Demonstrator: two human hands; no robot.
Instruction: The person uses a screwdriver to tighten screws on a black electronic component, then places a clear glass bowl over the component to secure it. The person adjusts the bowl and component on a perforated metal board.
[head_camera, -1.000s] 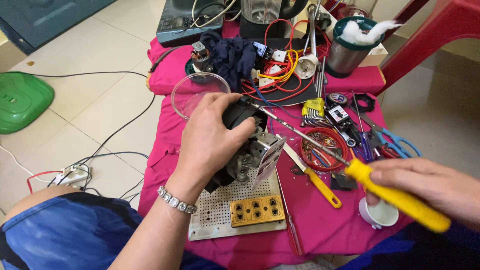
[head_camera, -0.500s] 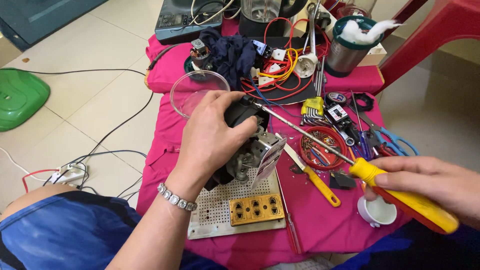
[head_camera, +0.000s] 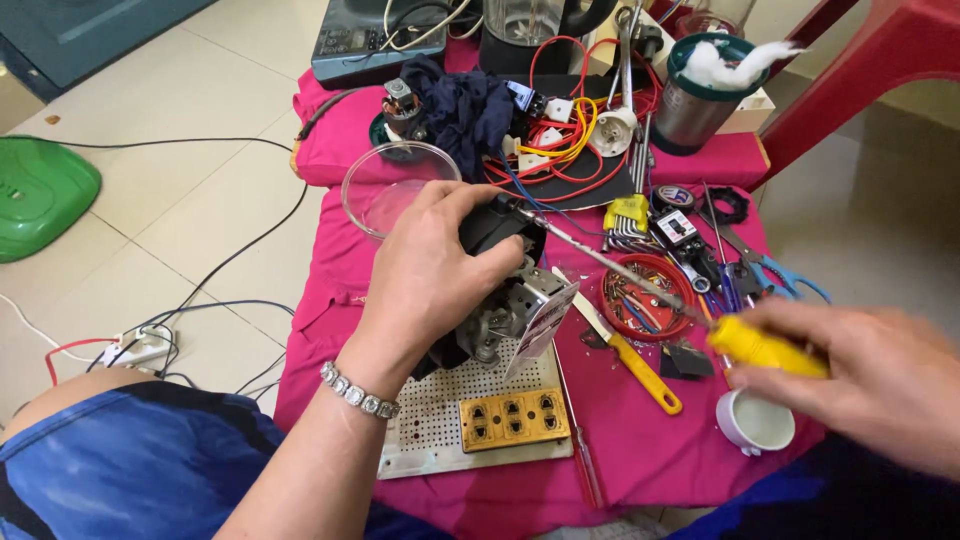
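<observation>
Where the pale tiled floor (head_camera: 180, 200) meets a low desk (head_camera: 330, 290) draped in bright pink cloth, cables trail off toward a white power strip (head_camera: 140, 348). On that cloth, the left hand (head_camera: 430, 265) closes its grip over a black and bare-metal motor (head_camera: 500, 290), which sits above a white perforated board (head_camera: 440, 420) with a brass-coloured socket plate. The right hand (head_camera: 880, 370) clasps the glossy yellow handle of a screwdriver (head_camera: 700, 310), its thin steel shaft reaching the motor's top. A clear glass bowl (head_camera: 385, 185) sits just behind.
</observation>
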